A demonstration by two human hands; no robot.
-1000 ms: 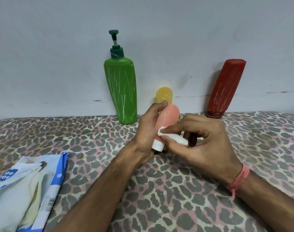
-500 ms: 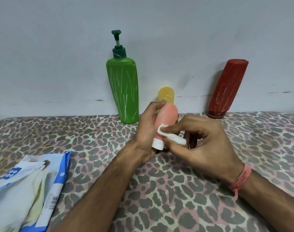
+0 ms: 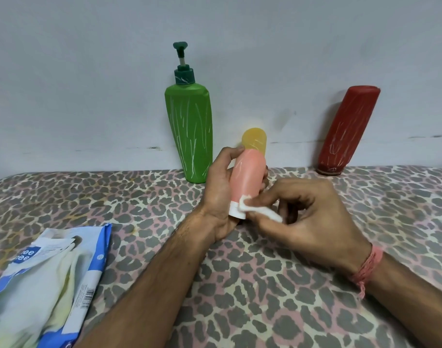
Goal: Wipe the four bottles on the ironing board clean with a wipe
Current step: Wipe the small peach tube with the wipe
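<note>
Now the left hand grips the pink bottle cap-down; beside it, the right hand pinches a white wipe against its cap end.

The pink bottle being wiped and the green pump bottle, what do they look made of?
Pink bottle: likely soft plastic or silicone, matte and slightly translucent, with a white hard-looking cap. Green pump bottle: apparently rigid opaque plastic, semi-matte, streaked with white marks.
</note>
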